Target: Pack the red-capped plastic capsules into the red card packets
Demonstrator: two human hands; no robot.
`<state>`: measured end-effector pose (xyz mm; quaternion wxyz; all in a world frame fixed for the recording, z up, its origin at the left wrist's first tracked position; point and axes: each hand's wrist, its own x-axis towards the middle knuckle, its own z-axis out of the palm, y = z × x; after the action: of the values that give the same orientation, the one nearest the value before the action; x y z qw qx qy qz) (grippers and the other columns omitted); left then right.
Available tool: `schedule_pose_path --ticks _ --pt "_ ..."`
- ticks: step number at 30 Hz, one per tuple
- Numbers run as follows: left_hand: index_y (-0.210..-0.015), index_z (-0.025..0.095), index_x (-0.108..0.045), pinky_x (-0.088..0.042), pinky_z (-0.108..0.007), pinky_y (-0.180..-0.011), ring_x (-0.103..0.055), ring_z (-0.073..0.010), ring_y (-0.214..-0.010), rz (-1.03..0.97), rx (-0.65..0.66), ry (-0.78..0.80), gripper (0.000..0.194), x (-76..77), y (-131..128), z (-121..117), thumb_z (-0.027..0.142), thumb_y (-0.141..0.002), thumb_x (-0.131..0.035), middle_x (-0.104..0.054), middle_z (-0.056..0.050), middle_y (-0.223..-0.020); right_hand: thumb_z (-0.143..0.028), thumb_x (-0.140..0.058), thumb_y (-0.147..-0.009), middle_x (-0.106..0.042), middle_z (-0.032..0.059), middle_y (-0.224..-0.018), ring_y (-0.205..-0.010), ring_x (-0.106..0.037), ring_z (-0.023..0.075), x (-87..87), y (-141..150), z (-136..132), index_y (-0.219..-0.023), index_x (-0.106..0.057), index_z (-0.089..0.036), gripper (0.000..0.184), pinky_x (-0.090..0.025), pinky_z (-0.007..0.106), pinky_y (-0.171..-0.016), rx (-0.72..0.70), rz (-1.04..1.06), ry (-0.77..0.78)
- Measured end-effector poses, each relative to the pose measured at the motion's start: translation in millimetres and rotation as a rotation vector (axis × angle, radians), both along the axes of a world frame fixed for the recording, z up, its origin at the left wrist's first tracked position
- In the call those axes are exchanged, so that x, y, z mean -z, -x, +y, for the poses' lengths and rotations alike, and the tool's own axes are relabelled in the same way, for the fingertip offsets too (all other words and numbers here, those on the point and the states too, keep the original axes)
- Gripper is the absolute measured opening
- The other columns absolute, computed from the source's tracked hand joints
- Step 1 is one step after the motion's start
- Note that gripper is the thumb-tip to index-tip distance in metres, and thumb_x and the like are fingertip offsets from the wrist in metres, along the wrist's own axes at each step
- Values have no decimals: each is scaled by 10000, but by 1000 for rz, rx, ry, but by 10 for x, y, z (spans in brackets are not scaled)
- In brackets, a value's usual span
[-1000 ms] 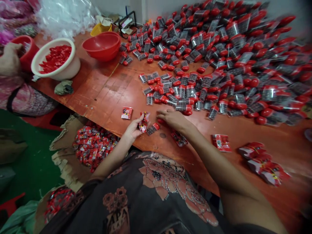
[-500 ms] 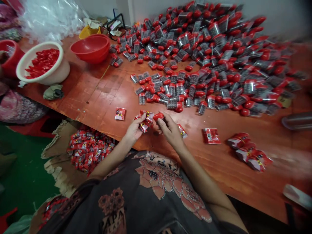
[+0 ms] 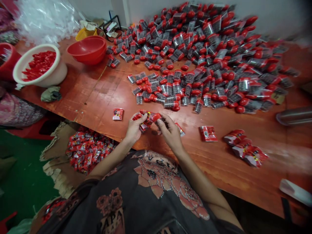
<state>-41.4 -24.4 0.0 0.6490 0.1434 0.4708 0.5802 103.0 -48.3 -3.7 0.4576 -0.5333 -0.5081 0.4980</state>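
Note:
My left hand point(image 3: 133, 129) is closed around a red printed packet point(image 3: 145, 124) above the table's near edge. My right hand point(image 3: 172, 134) pinches a small container by its rounded red cap point(image 3: 156, 117), right against the packet's right side. How much of that container lies inside the packet I cannot tell. One flat red packet point(image 3: 118, 114) lies left of my hands. Another packet point(image 3: 179, 129) is partly hidden behind my right hand, and a third packet point(image 3: 208, 133) lies farther right.
A large heap of red-capped clear containers point(image 3: 176, 77) covers the table's far side. Several overlapping packets point(image 3: 246, 149) lie at right. A torn carton point(image 3: 55, 143) full of packets stands below the edge. White point(image 3: 63, 70) and red point(image 3: 90, 58) bowls stand at left.
The red-capped container in my right hand has moved left and now meets the packet. The whole view has shifted slightly.

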Motion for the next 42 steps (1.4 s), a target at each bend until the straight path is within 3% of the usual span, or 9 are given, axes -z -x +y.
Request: schedule_pose_path --ticks 3,11,16,19,24,30,37,42 --pt "-838 156 -688 -532 -293 -699 -664 -141 -659 20 11 -45 321 -7 -4 -9 232 -580 -864 -714 -7 -775 -381 -576 -882 -617 58 -1079 -665 -576 125 -34 -9 -13 -1236 -570 -305 362 -495 264 -486 31 -4 -5" --pt "-892 172 -704 -528 -264 -701 -659 -125 -688 44 23 -71 356 -59 -13 -16 202 -575 -863 -710 2 -812 -378 -650 -825 -625 6 -843 -616 -549 105 -141 -44 -56 -1039 -628 -240 255 -491 239 -477 34 104 75" --pt "-929 182 -701 -527 -287 -733 -671 -145 -736 58 70 -99 377 -102 -52 -77 247 -592 -858 -717 -15 -848 -355 -715 -773 -639 14 -936 -692 -582 119 -122 -23 -65 -1020 -638 -249 280 -519 249 -521 93 116 45" --pt "-956 194 -697 -522 -266 -704 -664 -134 -712 97 95 -109 430 -123 -55 -87 219 -563 -871 -711 -1 -805 -350 -720 -775 -648 13 -964 -753 -608 141 -87 -12 -78 -1033 -637 -264 284 -558 294 -616 83 143 30" --pt "-930 216 -703 -524 -246 -692 -641 -109 -676 141 50 -131 406 -169 16 -29 190 -559 -866 -697 18 -777 -312 -653 -835 -613 35 -1101 -999 -606 202 -89 -86 -100 -1178 -664 -351 345 -558 393 -837 -78 57 -31" --pt "-1001 208 -689 -534 -255 -656 -667 -145 -711 107 211 -59 518 -144 -87 -116 152 -520 -871 -718 -17 -826 -303 -627 -856 -615 40 -1090 -973 -608 207 -71 -58 -158 -1221 -638 -371 371 -558 424 -858 -2 80 -17" --pt "-952 192 -686 -542 -251 -696 -652 -125 -732 75 107 -64 446 -63 -119 -150 173 -545 -868 -706 -1 -863 -304 -639 -828 -605 34 -1034 -931 -623 188 -5 -110 -166 -1180 -667 -345 356 -567 386 -820 21 128 30" --pt "-827 156 -665 -538 -253 -663 -625 -111 -655 91 187 -13 384 5 -155 -206 188 -515 -886 -677 18 -751 -318 -696 -773 -666 12 -874 -761 -636 162 94 -122 -153 -996 -719 -262 231 -555 364 -743 18 213 139"
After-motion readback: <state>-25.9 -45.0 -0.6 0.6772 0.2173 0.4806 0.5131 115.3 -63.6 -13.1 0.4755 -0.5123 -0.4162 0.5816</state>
